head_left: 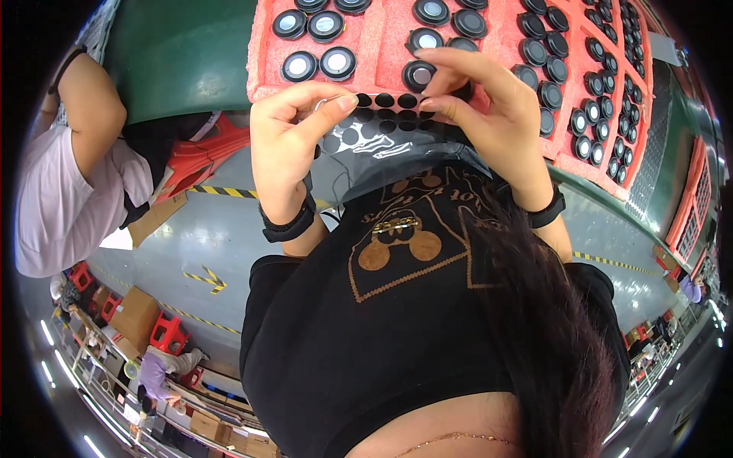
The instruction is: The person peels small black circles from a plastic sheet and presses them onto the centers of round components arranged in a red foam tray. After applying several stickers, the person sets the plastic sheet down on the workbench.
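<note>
A clear sheet (369, 137) carrying rows of black round stickers is stretched between my two hands, its lower part shiny and hanging toward my shirt. My left hand (294, 137) pinches the sheet's left end between thumb and forefinger. At the other end, my right hand (496, 114) has its thumb at the sheet's top corner; its forefinger is raised and apart, close to a black round part with a silvery centre (418, 75). The other right fingers are partly hidden. Just beyond the hands, more such parts (337, 62) sit in a red foam tray (374, 46).
More red foam trays (565, 145) with black round parts run to the right on a green table (179, 57). Another person (84, 168) is close on my left. A red stool (206, 156) stands near them. Cartons (134, 317) and other people are farther off.
</note>
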